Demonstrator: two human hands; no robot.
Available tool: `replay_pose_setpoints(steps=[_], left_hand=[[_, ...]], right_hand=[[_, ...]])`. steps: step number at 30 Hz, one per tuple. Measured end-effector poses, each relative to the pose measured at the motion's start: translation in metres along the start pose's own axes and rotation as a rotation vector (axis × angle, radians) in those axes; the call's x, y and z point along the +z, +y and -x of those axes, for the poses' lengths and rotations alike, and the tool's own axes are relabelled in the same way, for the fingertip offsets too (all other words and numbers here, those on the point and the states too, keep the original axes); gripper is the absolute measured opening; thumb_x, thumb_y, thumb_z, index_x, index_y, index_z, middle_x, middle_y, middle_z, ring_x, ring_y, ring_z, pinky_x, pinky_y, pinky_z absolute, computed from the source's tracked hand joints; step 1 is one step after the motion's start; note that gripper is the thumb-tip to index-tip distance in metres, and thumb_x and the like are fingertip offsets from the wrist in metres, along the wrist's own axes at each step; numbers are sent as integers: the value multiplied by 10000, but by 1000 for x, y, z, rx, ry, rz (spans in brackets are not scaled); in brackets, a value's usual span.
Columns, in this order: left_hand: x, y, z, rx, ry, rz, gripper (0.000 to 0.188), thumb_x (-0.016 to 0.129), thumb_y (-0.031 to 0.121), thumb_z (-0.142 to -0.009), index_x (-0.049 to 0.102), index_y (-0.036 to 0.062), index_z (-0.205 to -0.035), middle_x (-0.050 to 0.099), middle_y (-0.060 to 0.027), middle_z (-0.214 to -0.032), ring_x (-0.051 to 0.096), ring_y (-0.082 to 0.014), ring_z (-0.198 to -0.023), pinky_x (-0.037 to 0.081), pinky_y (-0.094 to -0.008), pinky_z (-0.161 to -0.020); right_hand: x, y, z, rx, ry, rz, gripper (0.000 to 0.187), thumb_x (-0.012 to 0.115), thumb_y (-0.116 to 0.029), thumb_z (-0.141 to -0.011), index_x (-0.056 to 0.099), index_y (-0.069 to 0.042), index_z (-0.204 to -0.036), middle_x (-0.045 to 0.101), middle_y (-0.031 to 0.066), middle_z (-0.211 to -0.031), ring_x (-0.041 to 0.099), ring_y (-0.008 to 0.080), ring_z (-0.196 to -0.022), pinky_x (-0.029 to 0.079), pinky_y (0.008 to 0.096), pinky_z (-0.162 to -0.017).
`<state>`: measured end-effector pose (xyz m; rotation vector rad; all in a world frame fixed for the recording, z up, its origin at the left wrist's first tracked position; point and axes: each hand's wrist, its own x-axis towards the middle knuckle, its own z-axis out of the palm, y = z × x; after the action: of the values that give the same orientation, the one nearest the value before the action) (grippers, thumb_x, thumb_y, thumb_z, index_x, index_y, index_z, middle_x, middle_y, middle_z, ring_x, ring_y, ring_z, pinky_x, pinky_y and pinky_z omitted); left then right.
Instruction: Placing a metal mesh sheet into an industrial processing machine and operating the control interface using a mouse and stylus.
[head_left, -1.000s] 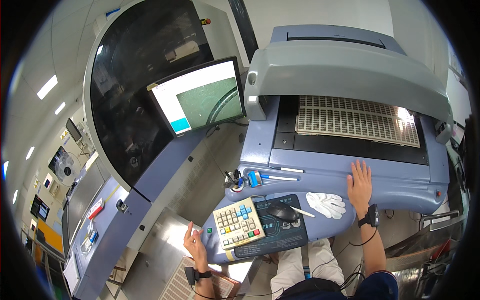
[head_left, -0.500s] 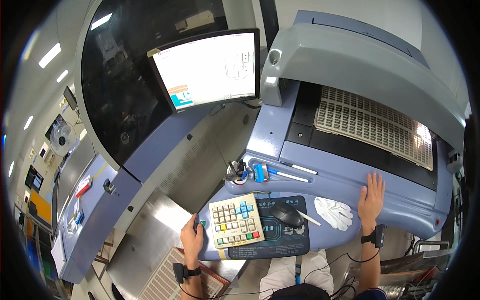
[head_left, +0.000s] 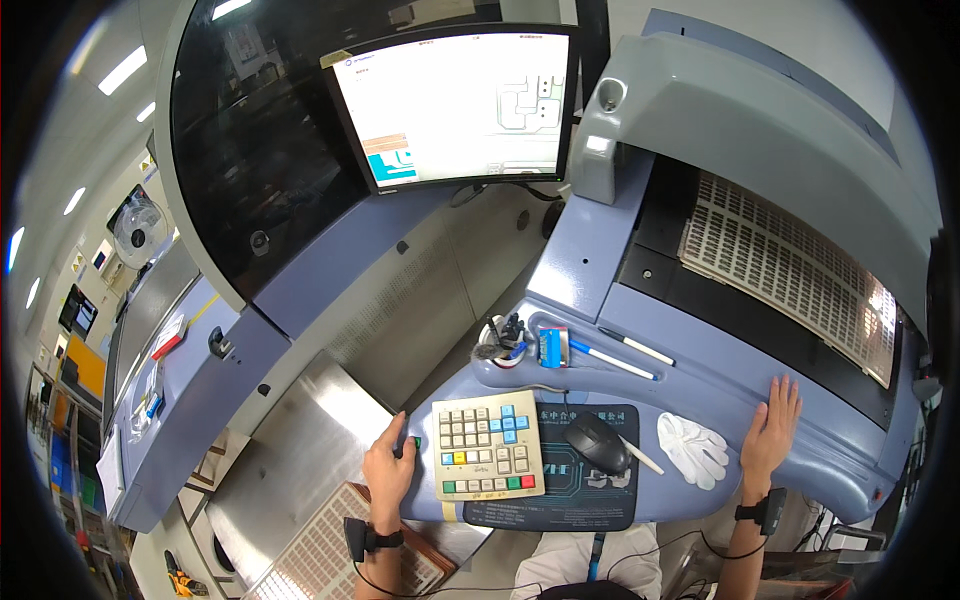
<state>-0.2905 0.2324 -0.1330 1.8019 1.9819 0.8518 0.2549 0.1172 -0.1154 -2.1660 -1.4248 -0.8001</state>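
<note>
My left hand (head_left: pixel 389 466) rests at the left edge of the blue console, holding nothing. Its fingers are stretched out, and the thumb lies close to a small green button (head_left: pixel 417 442); whether they touch I cannot tell. To its right lies a cream keypad (head_left: pixel 487 445) with coloured keys. Flat on the console's right side is my right hand (head_left: pixel 768 438), fingers extended and pointing away from me. White gloves (head_left: pixel 692 450) lie just left of it. Beyond it, a perforated pale panel (head_left: pixel 790 270) with rows of small openings lies on the machine's black bed (head_left: pixel 655 258).
A black mouse (head_left: pixel 597 442) and a white pen sit on a dark mat (head_left: pixel 545 515). Pens and a small blue box (head_left: pixel 553 347) fill the console tray beside a pen cup (head_left: pixel 498 345). A lit monitor (head_left: pixel 460 115) stands behind. Stacked panels (head_left: pixel 330 550) lie on the metal table (head_left: pixel 260 500), lower left.
The view has turned left, so the monitor, console and machine appear farther right. Both hands keep about the same places on the console.
</note>
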Motion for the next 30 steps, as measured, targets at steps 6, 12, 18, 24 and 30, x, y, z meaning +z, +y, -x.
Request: replay_pose_setpoints(steps=[6,12,18,24,30], left_hand=[[3,-9,-4,102,1,-24,377,573,190,-926,676,86,-1273,701,-175,-1199,673,-372,-1067,517,-427,-942],[4,-10,0,102,24,-62,378,568,198,-936,668,77,-1280,690,-176,-1229,669,-368,-1087,512,-428,-959],[3,-11,0,123,5,-43,392,564,219,-947,656,52,-1290,684,-175,-1246,659,-365,-1113,506,-432,-963],[6,-13,2,171,29,-32,394,543,245,-973,658,31,-1284,682,-177,-1251,653,-356,-1123,484,-444,-961],[5,-21,5,178,59,-19,387,532,269,-989,664,36,-1269,692,-177,-1220,653,-366,-1109,484,-458,-953]], right_hand=[[4,7,6,-3,10,28,422,416,-176,-1053,530,-24,-1430,488,156,-1512,395,368,-1439,268,511,-1201],[0,-1,2,-1,25,36,407,440,-156,-1046,543,-27,-1418,508,155,-1495,409,360,-1430,277,495,-1198],[2,78,-49,-44,-73,-119,448,586,-124,-965,545,-5,-1396,520,193,-1469,440,414,-1384,314,497,-1177],[-31,125,-158,24,-399,148,707,671,-195,-915,350,-4,-1516,351,208,-1583,303,427,-1462,303,477,-1191],[-10,133,-150,-140,-427,139,526,567,-201,-994,425,-3,-1461,413,218,-1535,344,420,-1441,294,521,-1184]])
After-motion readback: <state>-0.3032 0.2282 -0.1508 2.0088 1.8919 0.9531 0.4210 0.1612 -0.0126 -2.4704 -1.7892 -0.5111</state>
